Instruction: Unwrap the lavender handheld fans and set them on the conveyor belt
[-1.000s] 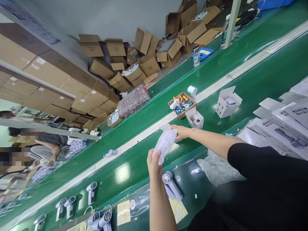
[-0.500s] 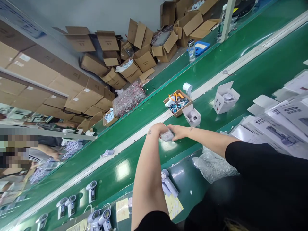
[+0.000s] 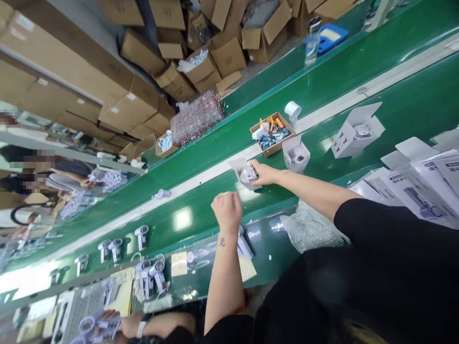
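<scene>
On the green belt, my right hand (image 3: 266, 174) grips the right side of a small open white box (image 3: 239, 168). Its flap stands up, and a clear-wrapped item (image 3: 248, 174) shows inside. Lower and to the left, my left hand (image 3: 227, 210) hovers apart from the box with its fingers curled into a fist; whatever it may hold is hidden. Just right of the right hand stands another open white box (image 3: 301, 161) with a wrapped item in it. Partly behind my left forearm lies a pale purple handheld fan (image 3: 245, 246) on the near ledge.
A carton of tools and small parts (image 3: 271, 136) and a white roll (image 3: 292, 109) stand beyond the boxes. Bubble wrap (image 3: 311, 227) lies near me, with flat printed boxes (image 3: 419, 191) at right. Several fans (image 3: 142, 236) sit at left. A co-worker's hand (image 3: 124, 327) holds fans at bottom left.
Both hands were together on the wrapped item; it now sits in the white box. My left hand has drawn back toward me, while my right stays at the box. The view has shifted.
</scene>
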`<state>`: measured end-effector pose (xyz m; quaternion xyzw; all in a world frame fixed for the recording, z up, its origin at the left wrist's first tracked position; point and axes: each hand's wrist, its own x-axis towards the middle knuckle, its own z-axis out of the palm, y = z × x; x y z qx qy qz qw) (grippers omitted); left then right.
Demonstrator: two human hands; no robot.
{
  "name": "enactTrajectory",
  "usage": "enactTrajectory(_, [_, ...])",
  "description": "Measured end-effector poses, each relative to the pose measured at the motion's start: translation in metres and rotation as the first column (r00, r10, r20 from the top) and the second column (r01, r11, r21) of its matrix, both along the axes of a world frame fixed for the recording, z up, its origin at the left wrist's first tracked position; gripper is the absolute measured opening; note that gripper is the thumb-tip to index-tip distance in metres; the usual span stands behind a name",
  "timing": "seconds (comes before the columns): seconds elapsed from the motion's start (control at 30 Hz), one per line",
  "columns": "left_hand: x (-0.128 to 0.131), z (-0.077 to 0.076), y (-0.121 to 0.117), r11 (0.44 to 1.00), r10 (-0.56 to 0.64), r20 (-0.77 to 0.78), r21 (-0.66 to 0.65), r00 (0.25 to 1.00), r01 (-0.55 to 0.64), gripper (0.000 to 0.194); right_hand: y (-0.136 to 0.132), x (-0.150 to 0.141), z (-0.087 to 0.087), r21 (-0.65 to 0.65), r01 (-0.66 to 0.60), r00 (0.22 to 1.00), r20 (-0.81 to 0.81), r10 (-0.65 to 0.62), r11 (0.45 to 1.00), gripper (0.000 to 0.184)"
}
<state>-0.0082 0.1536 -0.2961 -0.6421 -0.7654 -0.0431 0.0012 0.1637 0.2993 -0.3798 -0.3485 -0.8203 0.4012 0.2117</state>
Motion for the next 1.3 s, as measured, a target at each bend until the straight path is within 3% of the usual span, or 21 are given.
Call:
enactTrajectory(0.03, [-0.011,-0.008,-0.021,0.978,0.192,0.014,-0.086,0.981,-0.190,0.046,0.001,-0.005,-0.002,0.000,-0.019,1.000,0.015,0.019,1.000,0.080])
enactTrajectory(0.1, [-0.023,-0.030,-0.065,0.812,0.477,-0.022,-0.371,0.878,-0.450,0.053,0.002,-0.015,-0.009,-0.011,-0.065,0.997,0.030,0.065,0.998,0.083])
enactTrajectory(0.13, [-0.024,-0.043,-0.085,0.709,0.540,-0.049,-0.510,0.840,-0.486,0.054,0.001,-0.019,-0.012,-0.018,-0.083,0.996,0.028,0.084,0.996,0.084])
enactTrajectory(0.2, [-0.017,-0.070,-0.117,0.595,0.573,-0.065,-0.653,0.817,-0.469,0.051,-0.003,-0.020,-0.013,-0.011,-0.078,0.997,0.007,0.078,0.997,0.084])
enactTrajectory(0.3, [0.000,-0.099,-0.143,0.595,0.570,-0.055,-0.660,0.819,-0.459,0.050,-0.023,-0.006,0.003,0.074,0.043,0.995,-0.089,-0.037,0.996,0.075])
enactTrajectory(0.37, [0.006,-0.106,-0.149,0.610,0.573,-0.066,-0.630,0.817,-0.480,0.055,-0.050,0.012,0.021,0.065,0.206,0.965,-0.178,-0.191,0.976,0.055])
enactTrajectory(0.47, [0.001,-0.110,-0.152,0.621,0.631,-0.039,-0.573,0.775,-0.535,0.058,-0.113,0.047,0.043,-0.236,0.350,0.902,-0.178,-0.394,0.907,0.022])
enactTrajectory(0.57, [-0.008,-0.113,-0.153,0.619,0.680,0.050,-0.575,0.731,-0.535,0.043,-0.186,0.091,0.045,-0.614,0.285,0.916,-0.052,-0.397,0.737,0.018])
enactTrajectory(0.67, [-0.005,-0.111,-0.153,0.635,0.688,0.142,-0.593,0.712,-0.495,0.034,-0.243,0.133,0.034,-0.787,0.354,0.883,0.103,-0.458,0.505,0.018])
enactTrajectory(0.73, [0.010,-0.103,-0.152,0.663,0.705,0.287,-0.593,0.648,-0.458,0.039,-0.265,0.152,0.029,-0.861,0.379,0.837,0.163,-0.522,0.338,0.021])
enactTrajectory(0.77, [0.022,-0.098,-0.151,0.685,0.710,0.420,-0.596,0.565,-0.418,0.041,-0.270,0.156,0.028,-0.904,0.345,0.816,0.157,-0.557,0.251,0.023])
enactTrajectory(0.83, [0.054,-0.083,-0.148,0.752,0.659,0.698,-0.605,0.281,-0.261,0.043,-0.272,0.157,0.029,-0.982,0.160,0.781,0.066,-0.621,0.096,0.028])
enactTrajectory(0.87, [0.073,-0.076,-0.146,0.794,0.607,0.784,-0.593,0.126,-0.133,0.044,-0.269,0.154,0.031,-0.998,0.037,0.764,-0.005,-0.645,0.052,0.031])
enactTrajectory(0.9, [0.093,-0.070,-0.143,0.826,0.563,0.827,-0.563,0.011,0.017,0.046,-0.264,0.150,0.033,-0.997,-0.064,0.740,-0.075,-0.668,0.041,0.032])
enactTrajectory(0.93, [0.113,-0.066,-0.139,0.836,0.534,0.845,-0.523,-0.032,0.168,0.047,-0.258,0.148,0.035,-0.991,-0.116,0.707,-0.128,-0.695,0.064,0.032])
enactTrajectory(0.97, [0.133,-0.064,-0.134,0.824,0.513,0.858,-0.484,-0.027,0.294,0.048,-0.251,0.147,0.038,-0.988,-0.106,0.667,-0.154,-0.729,0.111,0.030])
enactTrajectory(1.0, [0.151,-0.066,-0.130,0.796,0.488,0.872,-0.464,0.041,0.389,0.049,-0.245,0.148,0.041,-0.984,-0.039,0.620,-0.158,-0.769,0.172,0.027])
enactTrajectory(1.07, [0.183,-0.079,-0.122,0.726,0.398,0.877,-0.480,0.268,0.492,0.047,-0.235,0.161,0.049,-0.944,0.165,0.517,-0.164,-0.840,0.285,0.026])
enactTrajectory(1.13, [0.207,-0.099,-0.117,0.672,0.289,0.837,-0.523,0.465,0.524,0.036,-0.232,0.184,0.061,-0.884,0.298,0.474,-0.192,-0.860,0.361,0.029])
enactTrajectory(1.2, [0.225,-0.119,-0.117,0.665,0.176,0.796,-0.530,0.579,0.526,0.036,-0.237,0.209,0.075,-0.851,0.332,0.481,-0.218,-0.849,0.407,0.034])
enactTrajectory(1.3, [0.239,-0.137,-0.118,0.718,0.000,0.681,-0.510,0.733,0.474,0.048,-0.257,0.240,0.092,-0.854,0.312,0.538,-0.203,-0.818,0.417,0.041])
